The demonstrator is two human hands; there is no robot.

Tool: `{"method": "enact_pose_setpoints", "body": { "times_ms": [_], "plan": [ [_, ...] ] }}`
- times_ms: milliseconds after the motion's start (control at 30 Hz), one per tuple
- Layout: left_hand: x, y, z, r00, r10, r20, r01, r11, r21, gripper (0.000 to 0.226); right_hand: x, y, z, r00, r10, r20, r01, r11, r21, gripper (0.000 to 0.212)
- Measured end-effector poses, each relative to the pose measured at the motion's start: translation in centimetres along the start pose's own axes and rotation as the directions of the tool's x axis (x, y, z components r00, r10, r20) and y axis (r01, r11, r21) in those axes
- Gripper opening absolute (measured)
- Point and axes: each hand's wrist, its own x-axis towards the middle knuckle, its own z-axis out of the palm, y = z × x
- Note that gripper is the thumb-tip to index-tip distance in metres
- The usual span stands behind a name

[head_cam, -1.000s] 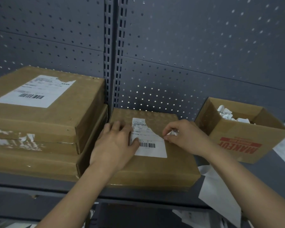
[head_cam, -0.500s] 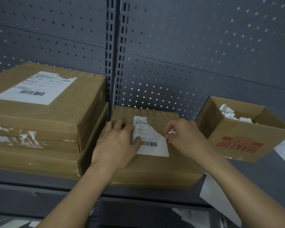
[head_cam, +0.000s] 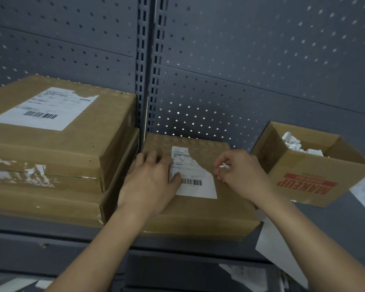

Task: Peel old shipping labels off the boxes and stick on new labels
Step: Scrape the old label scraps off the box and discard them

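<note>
Though stuck flat, thin and quick to rip: take the old label (head_cam: 195, 186) by its torn edge, just beside the MAKEUP box (head_cam: 308, 182). Pressed down by flat left hand (head_cam: 150, 182); pinching a scrap (head_cam: 223, 165) in right hand (head_cam: 240, 175).

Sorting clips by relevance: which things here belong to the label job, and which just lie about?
Job: flat brown cardboard box; torn white shipping label; left hand; right hand; pinched white paper scrap.
Idle: open brown MAKEUP carton; stacked brown boxes.
</note>
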Motion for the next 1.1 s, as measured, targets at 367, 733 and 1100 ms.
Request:
{"method": "enact_pose_setpoints", "body": {
  "times_ms": [367, 733, 1100],
  "plan": [
    [0.0, 0.2, 0.0, 1.000, -0.014, 0.011, 0.014, 1.000, 0.017, 0.048, -1.1, -2.3, 1.5, 0.997, -0.036, -0.068, 0.016, 0.961, -0.275, 0.020],
    [0.1, 0.4, -0.1, 0.999, -0.026, 0.043, 0.024, 0.999, 0.033, 0.049, -0.6, -2.0, 1.7, 1.000, -0.004, 0.005, 0.005, 0.988, -0.153, 0.014],
    [0.1, 0.1, 0.0, 0.999, -0.021, 0.039, 0.020, 1.000, 0.013, 0.049, -0.3, -1.4, 1.0, 0.999, 0.031, -0.019, -0.032, 0.997, -0.069, 0.016]
  ]
}}
